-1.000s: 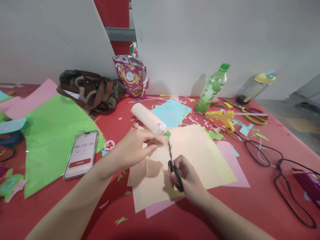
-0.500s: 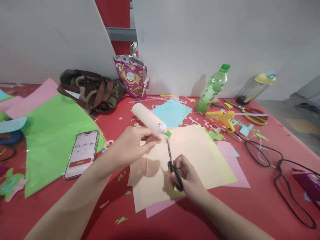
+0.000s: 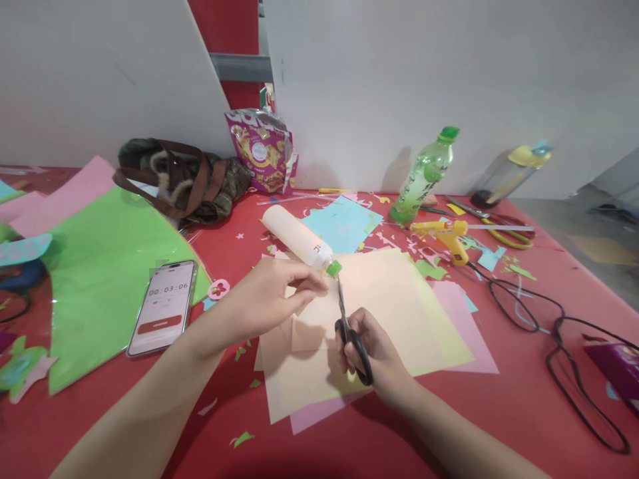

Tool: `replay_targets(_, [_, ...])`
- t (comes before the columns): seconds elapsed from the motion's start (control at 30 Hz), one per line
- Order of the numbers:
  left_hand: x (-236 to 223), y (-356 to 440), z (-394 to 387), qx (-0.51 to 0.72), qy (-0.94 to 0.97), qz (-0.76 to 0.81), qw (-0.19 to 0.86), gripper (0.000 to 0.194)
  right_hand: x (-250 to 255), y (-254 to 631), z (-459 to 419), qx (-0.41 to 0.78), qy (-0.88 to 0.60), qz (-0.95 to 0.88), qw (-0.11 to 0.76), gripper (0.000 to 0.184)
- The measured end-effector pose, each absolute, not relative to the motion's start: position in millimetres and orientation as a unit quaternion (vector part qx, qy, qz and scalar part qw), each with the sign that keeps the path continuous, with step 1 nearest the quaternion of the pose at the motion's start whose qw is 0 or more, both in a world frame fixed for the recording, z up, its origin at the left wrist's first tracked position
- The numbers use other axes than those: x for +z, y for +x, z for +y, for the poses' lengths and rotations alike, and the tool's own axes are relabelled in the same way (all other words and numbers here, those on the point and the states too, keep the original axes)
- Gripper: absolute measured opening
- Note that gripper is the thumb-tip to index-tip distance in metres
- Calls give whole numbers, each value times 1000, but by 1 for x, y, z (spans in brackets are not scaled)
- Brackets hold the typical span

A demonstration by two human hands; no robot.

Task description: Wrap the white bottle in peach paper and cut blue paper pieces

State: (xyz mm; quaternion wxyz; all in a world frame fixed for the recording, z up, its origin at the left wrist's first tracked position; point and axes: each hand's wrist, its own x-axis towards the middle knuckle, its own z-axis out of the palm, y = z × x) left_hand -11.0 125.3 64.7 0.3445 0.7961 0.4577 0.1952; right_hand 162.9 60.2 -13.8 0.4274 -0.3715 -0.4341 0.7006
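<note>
My right hand (image 3: 372,352) is closed around the black handles of a pair of scissors (image 3: 342,307), their blades pointing away from me. Just left of the blade tips, my left hand (image 3: 279,293) is held in a pinch with thumb and fingertips close together. Anything between those fingertips is too small to make out. Both hands are above a stack of cream paper (image 3: 389,299), with pink paper (image 3: 462,306) showing from beneath. A white bottle with a green cap (image 3: 299,236) lies on its side behind my left hand, its cap close to the scissor tips.
Left of the paper, a phone (image 3: 167,299) showing a timer rests on green sheets (image 3: 100,246). Behind are a camouflage bag (image 3: 200,179), a snack pouch (image 3: 262,153) and a green drink bottle (image 3: 424,173). A yellow glue gun (image 3: 449,238) trails a black cable (image 3: 559,326). Paper scraps litter the red table.
My left hand has shifted slightly to the right. The scissors and my right hand have also moved a little right, and more of the bottle's green cap shows.
</note>
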Motion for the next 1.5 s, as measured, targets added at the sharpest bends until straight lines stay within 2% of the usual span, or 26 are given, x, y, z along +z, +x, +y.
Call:
replay_targets(0.47, [69,-15,126,205,781,483,339,20,-13,161,59,695,-386,-416,442,33])
replay_targets(1.07, [68,-13,125,205,797,467,323,18,-14,163,61,712,-335,-435,437,37])
replay_targets(1.5, [68,-15,126,203,800,467,317,19,-14,163,60,716,-352,-418,434,40])
